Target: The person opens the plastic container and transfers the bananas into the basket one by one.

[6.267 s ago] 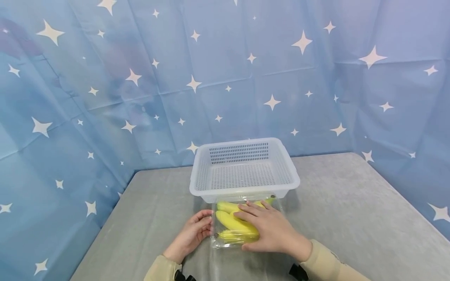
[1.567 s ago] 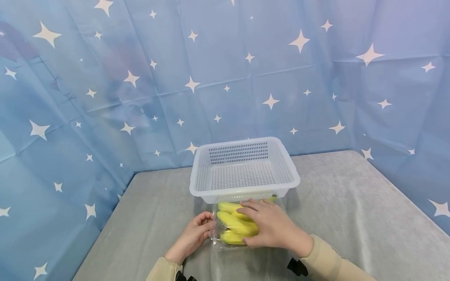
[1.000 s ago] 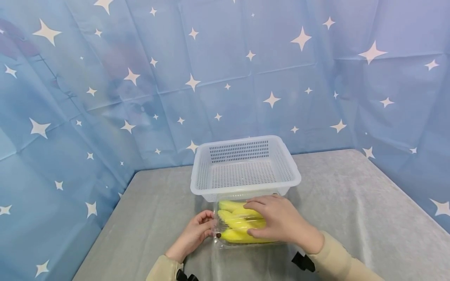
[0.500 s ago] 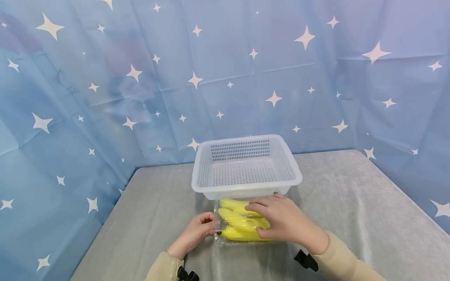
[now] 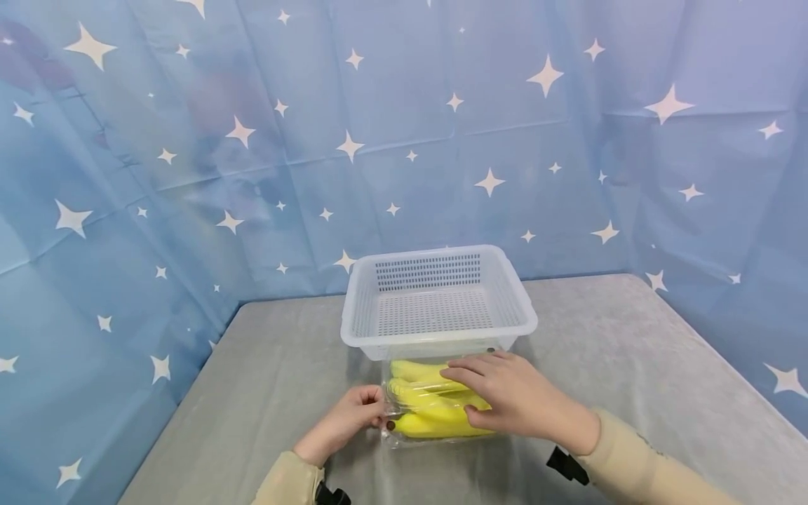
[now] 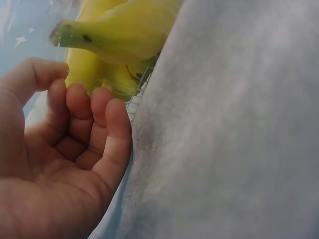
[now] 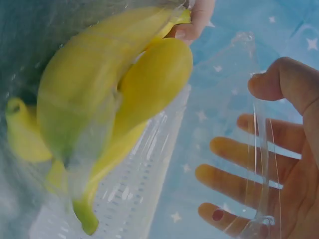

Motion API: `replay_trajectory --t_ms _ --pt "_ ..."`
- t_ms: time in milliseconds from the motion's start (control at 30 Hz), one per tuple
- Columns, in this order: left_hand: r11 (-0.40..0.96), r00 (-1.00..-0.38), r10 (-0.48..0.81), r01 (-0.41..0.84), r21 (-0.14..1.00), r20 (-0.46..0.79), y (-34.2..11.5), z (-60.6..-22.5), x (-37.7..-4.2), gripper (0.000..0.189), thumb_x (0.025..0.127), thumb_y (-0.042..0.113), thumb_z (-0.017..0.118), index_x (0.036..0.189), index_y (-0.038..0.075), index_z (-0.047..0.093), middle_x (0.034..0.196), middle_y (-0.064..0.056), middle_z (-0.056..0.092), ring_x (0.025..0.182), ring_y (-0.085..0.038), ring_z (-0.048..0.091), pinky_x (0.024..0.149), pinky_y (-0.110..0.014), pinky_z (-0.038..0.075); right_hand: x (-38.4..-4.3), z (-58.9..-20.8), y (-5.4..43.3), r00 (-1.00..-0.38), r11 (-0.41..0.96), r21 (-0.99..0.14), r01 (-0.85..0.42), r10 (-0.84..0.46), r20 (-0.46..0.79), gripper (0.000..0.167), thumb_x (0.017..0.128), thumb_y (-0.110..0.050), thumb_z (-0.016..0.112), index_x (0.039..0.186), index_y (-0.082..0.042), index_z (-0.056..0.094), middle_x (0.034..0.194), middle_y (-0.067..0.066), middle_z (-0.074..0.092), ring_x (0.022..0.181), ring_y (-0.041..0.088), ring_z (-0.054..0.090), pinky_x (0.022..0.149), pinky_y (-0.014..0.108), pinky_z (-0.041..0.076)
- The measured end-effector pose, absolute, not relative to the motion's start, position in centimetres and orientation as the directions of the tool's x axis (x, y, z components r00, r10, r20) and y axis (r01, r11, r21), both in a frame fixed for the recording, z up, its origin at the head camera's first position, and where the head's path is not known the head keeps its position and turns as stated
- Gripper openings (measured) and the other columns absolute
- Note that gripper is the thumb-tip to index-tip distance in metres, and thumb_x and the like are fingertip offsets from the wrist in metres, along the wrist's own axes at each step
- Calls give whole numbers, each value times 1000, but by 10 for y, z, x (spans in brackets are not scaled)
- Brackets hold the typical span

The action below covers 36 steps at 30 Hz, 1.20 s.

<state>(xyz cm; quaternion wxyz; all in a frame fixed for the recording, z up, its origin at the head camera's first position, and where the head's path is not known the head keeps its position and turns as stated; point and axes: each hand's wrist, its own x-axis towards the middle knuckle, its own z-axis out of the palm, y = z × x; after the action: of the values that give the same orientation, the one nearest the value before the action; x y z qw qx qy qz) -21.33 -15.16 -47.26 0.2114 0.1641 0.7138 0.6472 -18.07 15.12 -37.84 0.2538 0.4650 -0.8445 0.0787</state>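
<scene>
Several yellow bananas (image 5: 435,421) lie inside a clear plastic box (image 5: 410,443) on the table. At the box's left edge my left hand (image 5: 347,421) pinches the thin plastic; in the left wrist view, a banana's green stem (image 6: 70,35) is just beyond the thumb and curled fingers of the left hand (image 6: 60,174). Spread over the right part of the box is my right hand (image 5: 511,396), its fingers extended. The right wrist view shows the bananas (image 7: 89,74) behind shiny plastic, with the right hand (image 7: 291,174) beside the box's clear edge (image 7: 261,164). Palm contact is hidden.
A white perforated basket (image 5: 442,335) stands directly behind the box, nothing visible in it. Both sit on a grey cloth-covered table (image 5: 271,393). A blue star-patterned curtain (image 5: 416,126) hangs behind and along the sides.
The right hand has drawn rightward over the box, its fingers lifting from their flatter pose. The bananas inside have shifted, a front dark tip now showing at left. The left hand stays at the edge.
</scene>
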Motion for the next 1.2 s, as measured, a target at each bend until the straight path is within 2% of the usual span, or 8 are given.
replay_trajectory --t_ms 167,500,600,767,1100,1200 --pt "116 -834 544 -34 993 -93 -153 -471 -214 19 90 8 62 74 8 52 69 0 58 73 -16 65 69 -27 53 -181 -371 154 -436 539 107 -836 -770 466 49 76 -26 74 123 -14 64 117 0 66 98 18 65 74 38 54" --pt "149 -818 567 -16 989 -99 -155 -466 -210 24 89 5 59 70 8 46 69 0 54 69 -13 62 67 -27 53 -183 -363 158 -443 532 98 -841 -782 439 49 81 -26 70 128 -14 62 119 -1 66 96 17 66 73 38 54" --pt "144 -812 575 -17 989 -98 -157 -465 -207 26 89 4 59 70 0 42 70 -1 53 69 -13 60 68 -28 53 -183 -360 158 -451 531 80 -844 -781 432 47 83 -26 68 128 -16 61 119 -3 65 94 16 65 71 37 54" --pt "156 -808 581 -12 988 -101 -160 -465 -203 30 89 4 60 80 -15 39 71 -1 52 69 -13 57 67 -27 52 -182 -356 157 -472 538 49 -841 -775 420 44 85 -27 67 129 -18 61 121 -6 65 95 14 65 71 35 53" --pt "150 -798 595 -4 989 -94 -162 -466 -201 30 88 4 59 80 -16 38 71 -1 53 69 -14 60 66 -26 52 -183 -353 157 -480 543 39 -839 -772 417 44 85 -27 68 128 -17 62 120 -6 65 96 14 65 71 37 53" --pt "150 -790 605 -8 989 -98 -164 -466 -200 30 89 4 59 80 -16 38 70 0 52 70 -15 63 67 -27 53 -184 -351 158 -496 552 25 -833 -767 406 42 88 -28 67 128 -16 62 119 -4 66 86 10 64 73 38 53"
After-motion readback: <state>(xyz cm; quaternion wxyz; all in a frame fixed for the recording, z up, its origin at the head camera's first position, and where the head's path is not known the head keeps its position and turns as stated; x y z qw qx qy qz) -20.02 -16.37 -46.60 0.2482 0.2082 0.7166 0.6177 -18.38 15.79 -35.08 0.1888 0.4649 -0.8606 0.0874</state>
